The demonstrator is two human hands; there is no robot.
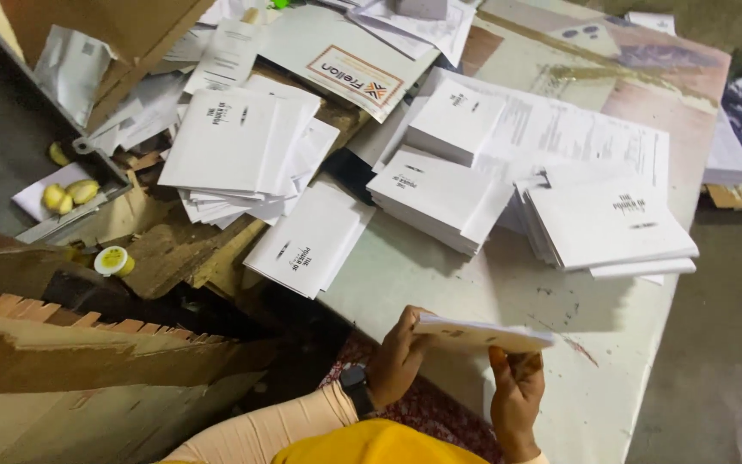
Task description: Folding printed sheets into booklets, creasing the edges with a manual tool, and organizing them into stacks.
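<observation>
Now both hands hold booklet (483, 335) flat, crosswise.

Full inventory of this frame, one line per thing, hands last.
booklet stacks: about five, white, spread over the table
held booklets: thin bundle, white, near edge, in both hands
printed sheets: a few, white, under the far stacks
large envelope: one, white with orange mark, top centre
table: one, pale and stained
cardboard: several brown pieces, left
small tub: one, yellow lid, left
wristwatch: one, dark, left wrist
left hand: grips the bundle's left end
right hand: supports the bundle's right end from below
</observation>
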